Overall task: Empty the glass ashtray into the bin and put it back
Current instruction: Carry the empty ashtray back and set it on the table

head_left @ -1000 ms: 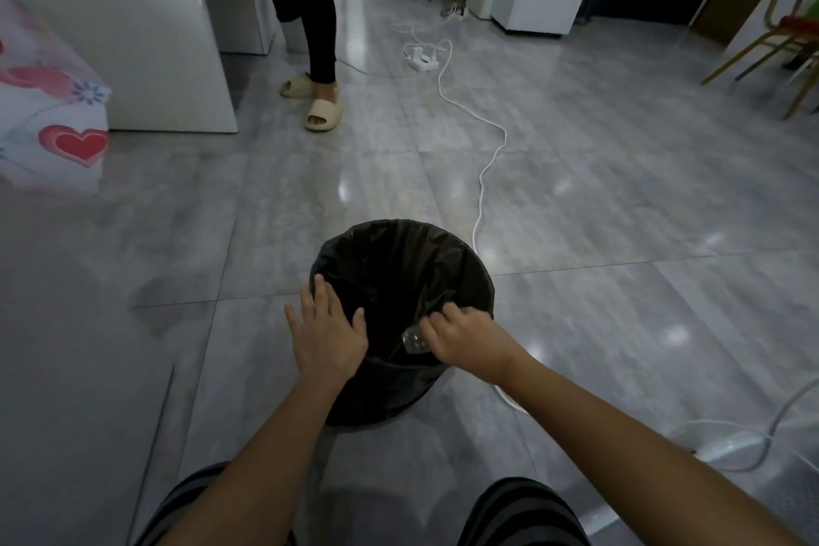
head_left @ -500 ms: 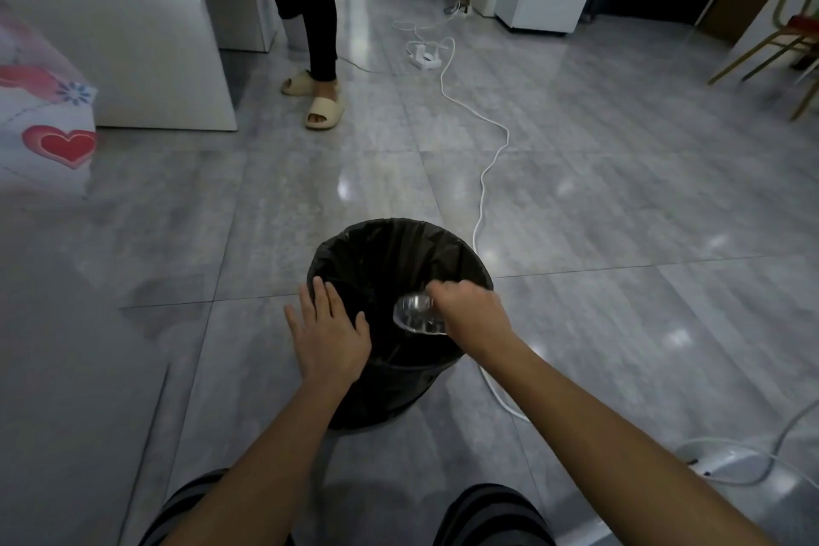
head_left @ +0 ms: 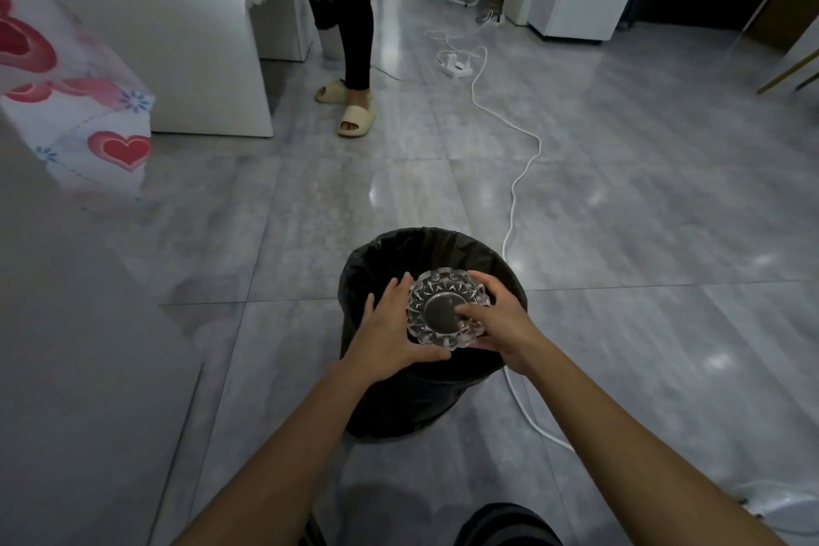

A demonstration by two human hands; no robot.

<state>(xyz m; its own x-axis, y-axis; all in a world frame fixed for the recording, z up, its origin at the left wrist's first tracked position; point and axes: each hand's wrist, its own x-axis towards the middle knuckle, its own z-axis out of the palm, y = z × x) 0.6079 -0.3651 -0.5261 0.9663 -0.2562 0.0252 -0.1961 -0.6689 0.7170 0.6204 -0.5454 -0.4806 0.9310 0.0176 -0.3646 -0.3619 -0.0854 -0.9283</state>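
Note:
A cut-glass ashtray (head_left: 436, 301) is held level over the mouth of a round bin (head_left: 425, 403) lined with a black bag, on the grey tile floor. Its bowl faces up and looks bare. My right hand (head_left: 498, 321) grips the ashtray's right rim, thumb inside the bowl. My left hand (head_left: 388, 326) cups its left and near side, fingers along the rim and thumb under the near edge.
A white cable (head_left: 516, 186) runs across the floor past the bin's right side to a power strip (head_left: 456, 67). Another person's legs in sandals (head_left: 352, 115) stand beyond. A heart-print cloth (head_left: 88, 120) hangs at left, white cabinets behind.
My right hand turned the ashtray from tipped inside the bin to upright above its mouth. My left hand left the bin's rim and took hold of the ashtray's left side.

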